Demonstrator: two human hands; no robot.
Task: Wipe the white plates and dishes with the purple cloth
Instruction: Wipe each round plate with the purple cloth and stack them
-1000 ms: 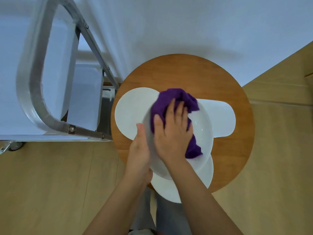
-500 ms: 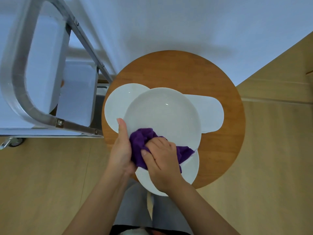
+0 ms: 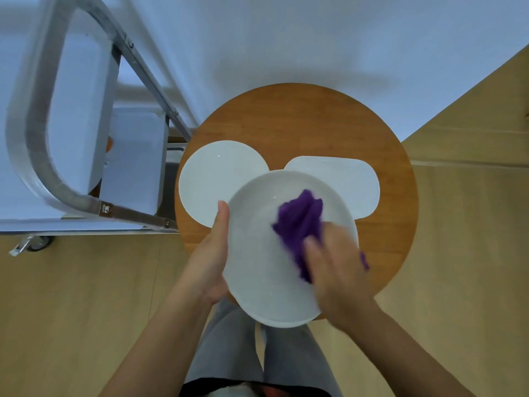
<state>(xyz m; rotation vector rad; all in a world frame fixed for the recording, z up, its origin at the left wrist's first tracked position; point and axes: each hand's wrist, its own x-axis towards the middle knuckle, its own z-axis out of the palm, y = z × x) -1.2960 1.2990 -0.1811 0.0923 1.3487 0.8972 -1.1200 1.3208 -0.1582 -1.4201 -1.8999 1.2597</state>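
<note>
A large white plate (image 3: 257, 253) is held above the near edge of a round wooden table (image 3: 309, 121). My left hand (image 3: 211, 253) grips its left rim, thumb lying along the edge. My right hand (image 3: 335, 265), blurred by motion, presses a bunched purple cloth (image 3: 300, 224) onto the plate's right half. A round white plate (image 3: 214, 173) lies on the table at the left. A white oblong dish (image 3: 343, 179) lies at the right, partly hidden by the held plate.
A wheeled cart with a metal frame (image 3: 31, 133) and white panels stands left of the table. A white wall runs behind. The wooden floor (image 3: 458, 253) surrounds the table. My grey trouser legs (image 3: 229, 345) show below the plate.
The cloth and my right hand swept from the plate's near-left edge up to its right half. The plate shifted slightly toward me; an underlying plate at the near edge is no longer visible.
</note>
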